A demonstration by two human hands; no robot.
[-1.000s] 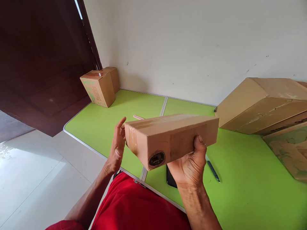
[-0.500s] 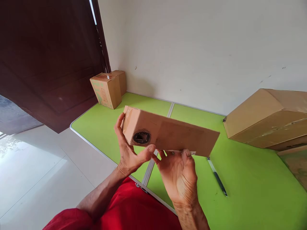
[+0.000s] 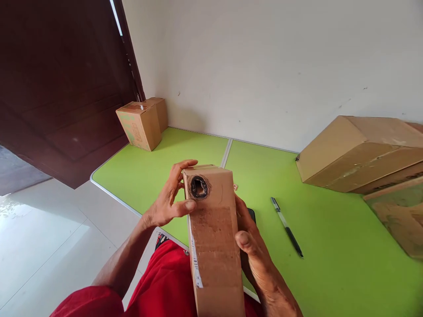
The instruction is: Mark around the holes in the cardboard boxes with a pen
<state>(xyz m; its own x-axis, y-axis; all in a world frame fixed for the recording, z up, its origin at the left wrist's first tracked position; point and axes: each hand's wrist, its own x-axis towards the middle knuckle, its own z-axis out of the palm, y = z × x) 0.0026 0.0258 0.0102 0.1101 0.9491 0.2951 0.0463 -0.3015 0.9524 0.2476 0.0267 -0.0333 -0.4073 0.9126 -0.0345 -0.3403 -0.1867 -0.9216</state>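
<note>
A long brown cardboard box (image 3: 214, 229) is held up over the front edge of the green table (image 3: 330, 237), its narrow taped side facing me. Near its far end is a round hole ringed in black (image 3: 200, 188). My left hand (image 3: 172, 198) grips the far left corner, thumb beside the hole and fingers around the end. Along the right side, my right hand (image 3: 251, 242) holds the box, its fingers partly hidden. A pen (image 3: 287, 227) with a black grip lies to the right. Behind the right hand, a dark object (image 3: 252, 215) shows only its edge.
Two small cardboard boxes (image 3: 142, 125) stand at the table's far left corner. Larger cardboard boxes (image 3: 350, 154) are at the right against the wall. A dark door (image 3: 66, 88) is on the left, above the tiled floor (image 3: 56, 237).
The box has been turned from lying crosswise to pointing lengthwise toward me, showing a taped side and a different view of the hole. My right hand has shifted onto its right side.
</note>
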